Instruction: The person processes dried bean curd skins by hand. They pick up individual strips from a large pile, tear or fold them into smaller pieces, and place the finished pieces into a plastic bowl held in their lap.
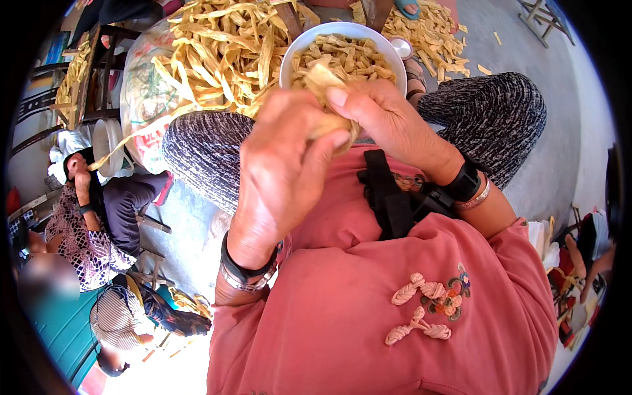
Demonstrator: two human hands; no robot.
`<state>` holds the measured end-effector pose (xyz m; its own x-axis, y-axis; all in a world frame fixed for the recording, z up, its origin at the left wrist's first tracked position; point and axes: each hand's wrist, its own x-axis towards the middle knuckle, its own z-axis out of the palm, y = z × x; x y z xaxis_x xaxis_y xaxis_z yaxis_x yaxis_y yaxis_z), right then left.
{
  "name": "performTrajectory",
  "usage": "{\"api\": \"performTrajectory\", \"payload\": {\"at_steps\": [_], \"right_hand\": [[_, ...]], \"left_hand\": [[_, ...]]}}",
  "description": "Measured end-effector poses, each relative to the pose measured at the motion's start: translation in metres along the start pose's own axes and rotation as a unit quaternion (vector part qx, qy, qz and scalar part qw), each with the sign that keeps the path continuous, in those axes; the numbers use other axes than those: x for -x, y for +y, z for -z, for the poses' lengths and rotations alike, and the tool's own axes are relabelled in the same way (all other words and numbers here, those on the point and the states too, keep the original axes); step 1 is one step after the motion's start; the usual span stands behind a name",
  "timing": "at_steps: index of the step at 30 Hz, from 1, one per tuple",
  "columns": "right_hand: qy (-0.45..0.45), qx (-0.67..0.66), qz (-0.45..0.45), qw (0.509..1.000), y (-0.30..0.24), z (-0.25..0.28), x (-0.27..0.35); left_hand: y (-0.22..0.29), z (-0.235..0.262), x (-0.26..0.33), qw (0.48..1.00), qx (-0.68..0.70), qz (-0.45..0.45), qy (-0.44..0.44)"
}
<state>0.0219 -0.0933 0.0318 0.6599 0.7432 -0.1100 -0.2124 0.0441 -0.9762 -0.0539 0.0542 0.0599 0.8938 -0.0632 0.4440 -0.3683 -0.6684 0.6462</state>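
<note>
My left hand point(280, 158) and my right hand point(395, 122) are close together above my lap, both closed on one pale yellow strip that looks like tofu skin point(322, 78). The strip is bunched between my fingers, and part of it is hidden by them. The left hand is slightly blurred. Just beyond my hands is a white bowl point(286, 66) holding many short yellow pieces point(352, 56), some apparently knotted. A large heap of long loose yellow strips point(224, 56) lies to the left of the bowl.
More yellow pieces point(431, 36) lie on the floor at the far right of the bowl. A clear plastic bag point(148, 85) lies under the heap's left side. At left, a seated co-worker's hand point(80, 172) holds a long strip. A stool point(543, 20) stands far right.
</note>
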Motion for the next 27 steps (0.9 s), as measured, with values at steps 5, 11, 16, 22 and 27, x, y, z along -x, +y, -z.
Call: {"api": "performTrajectory", "payload": {"at_steps": [5, 11, 16, 22, 27], "right_hand": [[-0.124, 0.143, 0.009, 0.982, 0.002, 0.009, -0.002], [-0.149, 0.091, -0.106, 0.979, 0.0, 0.011, 0.003], [-0.056, 0.092, 0.001, 0.994, 0.014, 0.009, 0.003], [-0.053, 0.129, 0.015, 0.99, 0.003, 0.01, -0.003], [-0.074, 0.042, -0.028, 0.996, 0.026, 0.01, -0.002]], "left_hand": [[0.009, -0.002, 0.016, 0.999, -0.037, 0.033, 0.017], [-0.015, -0.01, 0.027, 1.0, -0.003, 0.017, -0.009], [-0.021, -0.019, 0.027, 0.89, 0.385, 0.24, 0.041], [-0.022, -0.015, 0.013, 0.773, 0.562, 0.286, 0.079], [-0.035, -0.018, 0.014, 0.777, 0.562, 0.281, 0.043]]}}
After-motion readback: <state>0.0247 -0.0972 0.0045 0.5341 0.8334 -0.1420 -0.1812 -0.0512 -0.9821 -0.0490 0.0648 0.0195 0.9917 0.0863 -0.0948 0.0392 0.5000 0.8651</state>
